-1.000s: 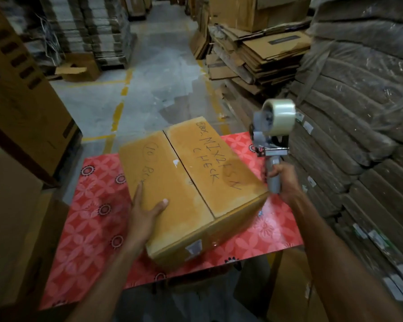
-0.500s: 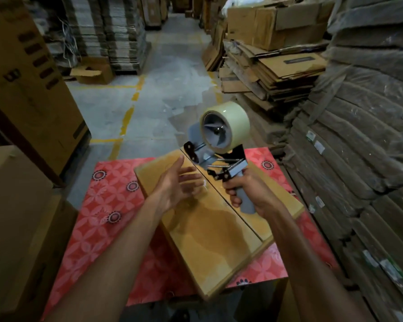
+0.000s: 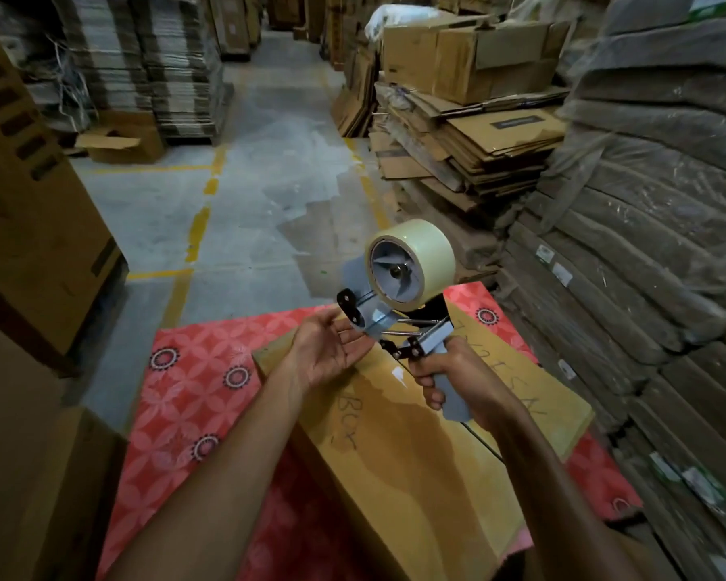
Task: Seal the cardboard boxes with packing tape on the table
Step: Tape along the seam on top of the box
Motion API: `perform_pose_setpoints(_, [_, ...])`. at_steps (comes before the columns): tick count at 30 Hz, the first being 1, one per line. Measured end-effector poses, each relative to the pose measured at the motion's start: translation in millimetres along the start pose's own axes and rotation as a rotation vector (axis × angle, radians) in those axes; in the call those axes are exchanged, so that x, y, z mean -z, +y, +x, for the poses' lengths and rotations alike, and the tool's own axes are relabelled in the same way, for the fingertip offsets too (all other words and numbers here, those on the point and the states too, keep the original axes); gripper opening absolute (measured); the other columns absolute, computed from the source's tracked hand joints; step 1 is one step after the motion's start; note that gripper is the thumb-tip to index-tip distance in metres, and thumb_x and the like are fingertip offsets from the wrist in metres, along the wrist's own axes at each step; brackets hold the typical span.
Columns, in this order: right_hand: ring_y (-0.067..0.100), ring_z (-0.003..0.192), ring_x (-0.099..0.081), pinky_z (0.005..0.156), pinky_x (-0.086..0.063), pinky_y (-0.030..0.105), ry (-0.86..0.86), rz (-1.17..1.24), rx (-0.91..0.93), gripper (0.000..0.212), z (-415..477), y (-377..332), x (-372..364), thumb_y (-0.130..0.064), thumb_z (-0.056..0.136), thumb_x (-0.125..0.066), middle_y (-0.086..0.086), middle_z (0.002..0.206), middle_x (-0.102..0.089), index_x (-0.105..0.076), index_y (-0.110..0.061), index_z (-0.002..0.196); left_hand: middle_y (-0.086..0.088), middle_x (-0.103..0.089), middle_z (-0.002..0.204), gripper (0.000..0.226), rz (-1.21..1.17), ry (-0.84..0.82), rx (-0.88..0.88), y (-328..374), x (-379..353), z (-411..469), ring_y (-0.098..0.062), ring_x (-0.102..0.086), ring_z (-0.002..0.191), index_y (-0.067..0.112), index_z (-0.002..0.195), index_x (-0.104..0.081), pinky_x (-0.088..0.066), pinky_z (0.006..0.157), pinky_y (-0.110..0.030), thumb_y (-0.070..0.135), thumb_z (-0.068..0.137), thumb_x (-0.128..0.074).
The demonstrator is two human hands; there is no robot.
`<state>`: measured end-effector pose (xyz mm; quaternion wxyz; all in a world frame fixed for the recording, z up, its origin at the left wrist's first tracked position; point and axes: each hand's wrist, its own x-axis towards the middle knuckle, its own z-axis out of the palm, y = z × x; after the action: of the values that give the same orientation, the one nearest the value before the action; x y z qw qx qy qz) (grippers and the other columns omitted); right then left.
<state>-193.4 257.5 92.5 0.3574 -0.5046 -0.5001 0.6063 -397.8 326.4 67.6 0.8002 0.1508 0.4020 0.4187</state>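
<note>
Since half a second earlier, little had shifted: the left hand point(image 3: 330, 354) had closed in, palm up and fingers loosely open, touching the front of the tape dispenser point(image 3: 399, 304). The right hand point(image 3: 453, 381) gripped its grey handle, roll uppermost, nose pointing left. Below, the cardboard box point(image 3: 416, 463) lay on the red-patterned bench point(image 3: 193, 396), its long axis running from the near edge toward the far right corner.

The cardboard box point(image 3: 416, 454) fills the counter's point(image 3: 193, 396) right side — open red surface remains only to its left. Wrapped stacks point(image 3: 646, 287) stand close along the right edge; a tall carton point(image 3: 30, 211) stands near the left — the aisle floor point(image 3: 248, 195) beyond lies open.
</note>
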Motion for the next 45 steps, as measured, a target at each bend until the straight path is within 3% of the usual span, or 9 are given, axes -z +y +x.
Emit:
perform_pose_setpoints(2, [0.020,0.046,-0.037,0.044,-0.033,0.028,0.007,-0.013,0.004,0.013,5.2,-2.4,-0.3,0.006,0.086,-0.057,0.009,0.064,-0.047,-0.052,-0.005,0.084,-0.009,-0.064,0.064,0.043,0.003,0.007,-0.005,4.1,0.3,4.3,-0.021,-0.068,0.054,0.003,0.078,-0.065,-0.062,0.058,-0.030,0.033,0.104,-0.048])
perform_pose_setpoints(5, [0.020,0.047,-0.039,0.045,-0.035,0.029,0.006,-0.036,0.023,0.010,12.6,-6.9,1.4,0.003,0.085,-0.060,0.009,0.065,-0.048,-0.054,-0.004,0.083,-0.013,-0.063,0.077,0.008,0.126,0.094,-0.076,12.0,4.0,12.9,-0.020,-0.068,0.059,-0.002,0.093,-0.060,-0.058,0.050,-0.025,0.002,0.097,-0.055])
perform_pose_setpoints(9, [0.020,0.046,-0.039,0.044,-0.034,0.028,0.021,-0.085,-0.003,0.014,17.9,-8.0,0.0,-0.007,0.074,-0.067,0.012,0.064,-0.048,-0.056,-0.001,0.081,-0.013,-0.062,0.056,0.017,0.453,0.157,-0.177,33.4,4.8,24.1,-0.020,-0.055,0.052,-0.006,0.077,-0.061,-0.044,0.047,-0.027,-0.011,0.090,-0.050])
perform_pose_setpoints(13, [0.019,0.044,-0.039,0.044,-0.033,0.028,0.082,-0.118,-0.028,0.029,11.4,1.9,0.6,-0.012,0.060,-0.068,0.012,0.060,-0.048,-0.059,0.005,0.081,-0.013,-0.066,0.063,0.007,0.608,0.314,-0.270,72.5,24.4,41.4,-0.020,-0.060,0.054,-0.005,0.078,-0.072,-0.052,0.054,-0.027,0.001,0.082,-0.070])
perform_pose_setpoints(18, [0.022,0.043,-0.042,0.046,-0.034,0.031,0.158,-0.116,-0.084,0.034,6.5,20.6,10.5,-0.014,0.055,-0.068,0.014,0.060,-0.050,-0.057,0.007,0.079,-0.018,-0.074,0.076,0.023,0.755,0.342,-0.352,96.3,49.9,65.7,-0.024,-0.071,0.067,-0.004,0.085,-0.076,-0.059,0.066,-0.032,0.014,0.075,-0.086])
perform_pose_setpoints(24, [0.019,0.043,-0.039,0.047,-0.031,0.029,0.145,-0.033,-0.129,0.011,16.5,29.2,14.9,-0.005,0.066,-0.065,0.013,0.061,-0.046,-0.056,-0.003,0.072,-0.024,-0.074,0.080,0.026,0.596,0.373,-0.343,77.0,46.0,85.8,-0.033,-0.075,0.076,-0.009,0.090,-0.074,-0.063,0.076,-0.041,0.009,0.074,-0.086])
perform_pose_setpoints(30, [0.020,0.045,-0.040,0.045,-0.033,0.029,0.155,-0.075,-0.146,0.013,13.7,33.9,15.5,-0.011,0.061,-0.065,0.013,0.060,-0.049,-0.059,-0.003,0.070,-0.019,-0.075,0.081,0.022,0.543,0.403,-0.355,62.3,48.1,96.8,-0.027,-0.075,0.075,-0.002,0.090,-0.077,-0.062,0.075,-0.035,0.010,0.073,-0.085])
perform_pose_setpoints(41, [0.019,0.042,-0.040,0.044,-0.033,0.028,0.167,-0.075,-0.168,0.017,9.6,36.7,16.5,-0.011,0.059,-0.063,0.011,0.059,-0.048,-0.056,-0.002,0.072,-0.016,-0.076,0.084,0.026,0.651,0.405,-0.270,59.6,52.5,107.7,-0.025,-0.073,0.077,-0.005,0.087,-0.076,-0.060,0.083,-0.041,0.016,0.077,-0.085])
perform_pose_setpoints(45, [0.022,0.041,-0.040,0.044,-0.031,0.031,0.194,-0.124,-0.188,0.009,12.6,35.2,12.0,-0.007,0.064,-0.064,0.015,0.057,-0.048,-0.056,-0.003,0.065,-0.010,-0.077,0.079,0.024,0.857,0.442,-0.234,60.3,56.6,116.5,-0.027,-0.074,0.080,0.002,0.085,-0.079,-0.061,0.081,-0.042,0.021,0.074,-0.088])
